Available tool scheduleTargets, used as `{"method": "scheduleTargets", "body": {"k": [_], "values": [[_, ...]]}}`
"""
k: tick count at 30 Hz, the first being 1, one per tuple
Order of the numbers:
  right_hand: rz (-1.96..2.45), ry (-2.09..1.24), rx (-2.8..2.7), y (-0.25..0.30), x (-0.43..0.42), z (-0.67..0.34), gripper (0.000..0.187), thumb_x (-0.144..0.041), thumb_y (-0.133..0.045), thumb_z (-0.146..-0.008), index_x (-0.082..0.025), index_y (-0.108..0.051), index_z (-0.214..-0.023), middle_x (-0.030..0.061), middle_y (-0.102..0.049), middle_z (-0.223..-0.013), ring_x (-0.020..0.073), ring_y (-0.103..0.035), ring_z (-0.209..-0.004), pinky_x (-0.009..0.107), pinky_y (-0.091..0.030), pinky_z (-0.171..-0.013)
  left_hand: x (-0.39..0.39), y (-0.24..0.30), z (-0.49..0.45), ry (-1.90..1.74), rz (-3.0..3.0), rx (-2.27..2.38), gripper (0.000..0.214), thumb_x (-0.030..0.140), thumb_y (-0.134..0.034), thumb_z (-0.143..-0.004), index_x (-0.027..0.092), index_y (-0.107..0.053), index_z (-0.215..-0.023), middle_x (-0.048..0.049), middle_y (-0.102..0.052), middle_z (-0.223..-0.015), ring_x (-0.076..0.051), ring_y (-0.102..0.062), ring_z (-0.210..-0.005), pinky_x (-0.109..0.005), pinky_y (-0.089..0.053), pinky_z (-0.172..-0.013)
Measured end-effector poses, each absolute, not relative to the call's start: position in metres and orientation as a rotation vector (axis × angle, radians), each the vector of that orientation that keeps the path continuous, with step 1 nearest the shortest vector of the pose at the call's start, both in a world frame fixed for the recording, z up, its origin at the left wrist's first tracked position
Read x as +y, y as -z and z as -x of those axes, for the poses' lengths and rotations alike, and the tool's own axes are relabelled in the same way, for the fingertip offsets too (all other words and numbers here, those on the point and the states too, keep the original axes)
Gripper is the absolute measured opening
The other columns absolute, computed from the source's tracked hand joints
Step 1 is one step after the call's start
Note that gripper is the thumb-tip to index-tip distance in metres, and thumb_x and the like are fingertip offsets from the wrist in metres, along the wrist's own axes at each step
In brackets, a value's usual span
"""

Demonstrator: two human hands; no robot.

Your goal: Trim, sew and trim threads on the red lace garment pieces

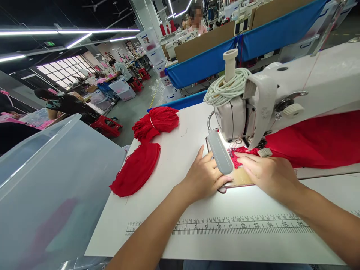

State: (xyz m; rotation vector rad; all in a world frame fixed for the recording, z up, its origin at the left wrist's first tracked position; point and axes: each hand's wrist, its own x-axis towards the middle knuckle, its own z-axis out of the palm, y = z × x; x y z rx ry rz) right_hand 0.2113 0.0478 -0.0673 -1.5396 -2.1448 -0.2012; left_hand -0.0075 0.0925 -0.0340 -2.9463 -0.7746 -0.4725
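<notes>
A white sewing machine (232, 116) stands over a piece of red lace-edged fabric (238, 159) lying under its needle area. My right hand (268, 172) has its fingers together at the fabric's near edge, gripping it against the machine bed. Left of the needle, my left hand (206, 174) rests flat with fingers spread, partly behind the grey oblong attachment (221, 152). Whether its hidden fingertips touch fabric cannot be seen. More red cloth (315, 140) stretches to the right beneath the machine arm.
A tied red fabric bundle (156, 123) and a folded red piece (137, 170) lie on the white table (168, 161). A printed ruler (219, 226) runs along the front. A translucent bin (62, 180) stands at left. Other people sit at benches behind.
</notes>
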Motion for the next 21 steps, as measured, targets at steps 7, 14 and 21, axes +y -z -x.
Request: {"method": "scheduleTargets", "body": {"k": [7,14,21], "values": [[1.558,0.246,-2.187,0.0645,0.0474,-0.2092,0.036,-0.013,-0.04,-0.084,-0.024,-0.069,-0.103,0.0031,-0.074,-0.082,0.0163,-0.056,-0.053,0.03,-0.027,-0.046,0.0913,0.0296,0.0079,0.417,2.98,-0.788,0.036,0.047,-0.05,-0.094,0.02,-0.073,-0.091,-0.0079,-0.071,-0.094,-0.028,-0.06,-0.102,-0.06,-0.042,-0.1],[1.535,0.29,-2.229,0.0596,0.0474,-0.207,0.037,-0.005,-0.039,-0.077,-0.021,-0.068,-0.093,0.0028,-0.073,-0.08,0.0125,-0.042,-0.04,0.031,-0.019,-0.044,0.0908,0.0313,0.0035,0.374,2.914,-0.846,0.036,0.041,-0.042,-0.098,0.017,-0.069,-0.106,-0.0095,-0.069,-0.109,-0.025,-0.061,-0.106,-0.059,-0.039,-0.105],[1.494,0.322,-2.228,0.059,0.0456,-0.208,0.039,-0.003,-0.038,-0.076,-0.02,-0.069,-0.093,0.0044,-0.074,-0.082,0.012,-0.044,-0.04,0.03,-0.019,-0.045,0.0841,0.0338,0.0032,0.372,2.849,-0.787,0.042,0.047,-0.039,-0.097,0.019,-0.068,-0.11,-0.0126,-0.067,-0.118,-0.037,-0.056,-0.116,-0.068,-0.041,-0.099]]}}
